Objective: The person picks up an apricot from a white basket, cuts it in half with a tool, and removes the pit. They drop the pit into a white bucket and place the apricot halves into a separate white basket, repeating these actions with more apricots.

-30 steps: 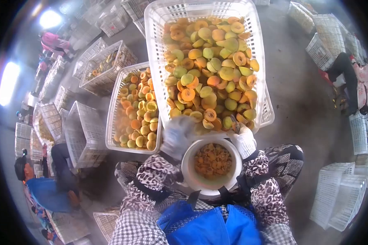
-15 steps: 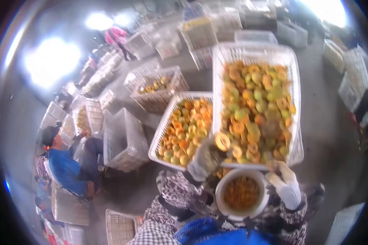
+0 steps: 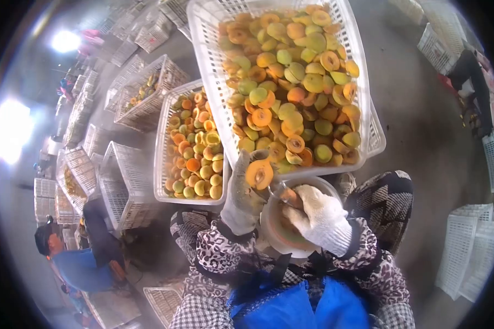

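My left hand (image 3: 241,200), in a worn white glove, is closed around a cut apricot half (image 3: 259,174), its orange face with the brown stone turned up. My gloved right hand (image 3: 319,216) grips a small tool with a bent metal loop (image 3: 275,188) at its end. The loop is right at the apricot's edge; an orange-brown piece shows by the right fingers. Beneath both hands stands a white bucket (image 3: 270,227) between my knees, its contents mostly hidden by the right hand. Just beyond lies a large white crate (image 3: 203,66) full of halved apricots (image 3: 291,82).
A second white crate (image 3: 160,164) with pitted-looking apricot halves stands to the left. Further left are an upturned-looking grey-white crate (image 3: 121,186) and a seated person in blue (image 3: 85,268). Stacked crates (image 3: 466,247) stand at the right.
My right hand has moved left from beside the bucket to over it, bringing the loop tool to the apricot half. The left hand still holds an apricot half. The view has shifted.
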Available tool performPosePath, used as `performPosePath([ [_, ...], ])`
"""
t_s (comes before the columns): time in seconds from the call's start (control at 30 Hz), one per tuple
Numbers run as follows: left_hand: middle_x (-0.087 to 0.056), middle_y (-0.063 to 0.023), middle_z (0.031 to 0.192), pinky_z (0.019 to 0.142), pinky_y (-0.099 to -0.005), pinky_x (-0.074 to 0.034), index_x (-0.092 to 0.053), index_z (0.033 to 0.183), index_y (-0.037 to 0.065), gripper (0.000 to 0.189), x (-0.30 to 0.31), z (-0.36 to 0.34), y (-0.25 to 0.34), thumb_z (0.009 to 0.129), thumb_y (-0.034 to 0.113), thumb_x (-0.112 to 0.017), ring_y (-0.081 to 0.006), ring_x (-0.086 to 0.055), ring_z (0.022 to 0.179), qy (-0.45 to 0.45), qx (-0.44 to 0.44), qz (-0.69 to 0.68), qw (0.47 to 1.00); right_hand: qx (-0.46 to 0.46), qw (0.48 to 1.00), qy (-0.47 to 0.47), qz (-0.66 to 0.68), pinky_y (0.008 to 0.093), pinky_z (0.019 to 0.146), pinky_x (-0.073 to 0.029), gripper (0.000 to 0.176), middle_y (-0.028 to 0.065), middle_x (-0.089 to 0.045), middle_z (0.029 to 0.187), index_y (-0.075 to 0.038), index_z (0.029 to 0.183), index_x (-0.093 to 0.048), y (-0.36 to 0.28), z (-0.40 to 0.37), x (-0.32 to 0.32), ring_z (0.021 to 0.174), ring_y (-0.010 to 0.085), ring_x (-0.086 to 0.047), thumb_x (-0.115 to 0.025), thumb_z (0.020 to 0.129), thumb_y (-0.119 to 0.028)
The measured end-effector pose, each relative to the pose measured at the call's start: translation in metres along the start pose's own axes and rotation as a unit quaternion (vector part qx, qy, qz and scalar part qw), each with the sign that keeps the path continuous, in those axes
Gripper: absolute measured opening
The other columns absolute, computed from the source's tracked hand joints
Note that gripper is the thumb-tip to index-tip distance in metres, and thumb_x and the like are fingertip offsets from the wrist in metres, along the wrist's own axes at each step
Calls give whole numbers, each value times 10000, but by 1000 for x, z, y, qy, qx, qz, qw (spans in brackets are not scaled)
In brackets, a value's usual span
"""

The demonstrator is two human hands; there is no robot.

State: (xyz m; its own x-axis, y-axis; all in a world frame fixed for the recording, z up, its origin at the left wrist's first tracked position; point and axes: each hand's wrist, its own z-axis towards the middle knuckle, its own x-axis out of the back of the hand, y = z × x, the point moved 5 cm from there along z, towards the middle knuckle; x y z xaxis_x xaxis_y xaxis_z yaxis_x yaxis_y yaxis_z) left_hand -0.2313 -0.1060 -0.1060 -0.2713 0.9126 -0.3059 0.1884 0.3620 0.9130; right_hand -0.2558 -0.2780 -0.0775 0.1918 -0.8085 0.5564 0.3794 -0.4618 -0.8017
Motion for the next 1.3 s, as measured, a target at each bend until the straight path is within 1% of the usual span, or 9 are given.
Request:
performPosePath([
  [0.07, -609, -144, 978, 827, -334, -551, -481, 1214, -2, 345, -13, -4, 0, 971, 230, -561, -228, -639, 881, -109, 141, -229, 957, -77, 996, -41, 5, 433, 661, -494, 287, 186, -628, 780, -11, 1004, -571, -6, 7, -4, 763, 359, -620, -653, 847, -236],
  [0.2, -631, -156, 1026, 830, -339, -546, -511, 1166, -28, 439, -15, -7, 2, 1034, 365, -367, -241, -644, 910, -96, -108, 238, 960, -85, 985, -116, -93, 409, 565, -483, 217, 167, -596, 729, -29, 949, -552, 0, 11, -20, 651, 329, -613, -642, 836, -190],
  [0.3, -615, -152, 1032, 861, -355, -547, -475, 1175, -44, 275, -10, -1, -10, 999, 165, -500, -249, -638, 982, -109, 22, -20, 994, -82, 978, -140, -133, 410, 554, -490, 219, 167, -598, 748, -13, 978, -534, 7, 15, -26, 629, 325, -618, -608, 843, -167],
  [0.63, -628, -131, 970, 812, -327, -535, -570, 1074, -44, 221, -8, -9, 4, 990, 151, -507, -208, -632, 899, -86, -105, 213, 967, -150, 960, -207, -117, 394, 565, -533, 234, 167, -628, 754, 1, 995, -524, 3, 14, -42, 679, 313, -662, -544, 896, -210],
  [0.73, -621, -123, 975, 800, -316, -531, -565, 1043, -42, 146, -7, -5, -5, 958, 76, -548, -193, -629, 898, -78, 6, -145, 986, -218, 945, -243, 13, 393, 563, -532, 240, 173, -616, 708, 14, 989, -507, 7, 17, -43, 670, 322, -655, -526, 920, -214],
  [0.83, -621, -116, 972, 804, -300, -523, -558, 1006, -46, 127, -2, 0, -17, 909, 20, -606, -199, -639, 890, -48, 142, -93, 984, -191, 960, -200, 45, 398, 550, -525, 226, 165, -611, 704, 9, 983, -508, 7, 8, -41, 668, 314, -653, -529, 916, -205],
  [0.9, -629, -117, 967, 794, -293, -525, -561, 969, -46, 147, -11, -2, 0, 871, 15, -654, -209, -653, 868, -84, -5, 155, 984, -143, 978, -150, 7, 401, 540, -519, 208, 152, -613, 722, -4, 979, -517, 9, 7, -36, 669, 303, -655, -543, 901, -195],
  [1.0, -638, -117, 962, 788, -283, -523, -575, 977, -42, 160, -12, -5, -2, 845, -26, -663, -203, -657, 851, -84, 25, 207, 974, -51, 960, -128, -244, 406, 551, -528, 218, 181, -618, 764, 2, 979, -518, 11, 5, -32, 638, 317, -660, -551, 890, -194],
  [1.3, -642, -122, 919, 724, -282, -543, -586, 955, -35, 335, -13, -4, -12, 992, 285, -494, -187, -652, 793, -97, -5, 157, 983, -226, 946, -233, 13, 411, 587, -530, 367, 192, -652, 780, 38, 1118, -476, 25, -6, -51, 650, 345, -654, -573, 894, -236],
])
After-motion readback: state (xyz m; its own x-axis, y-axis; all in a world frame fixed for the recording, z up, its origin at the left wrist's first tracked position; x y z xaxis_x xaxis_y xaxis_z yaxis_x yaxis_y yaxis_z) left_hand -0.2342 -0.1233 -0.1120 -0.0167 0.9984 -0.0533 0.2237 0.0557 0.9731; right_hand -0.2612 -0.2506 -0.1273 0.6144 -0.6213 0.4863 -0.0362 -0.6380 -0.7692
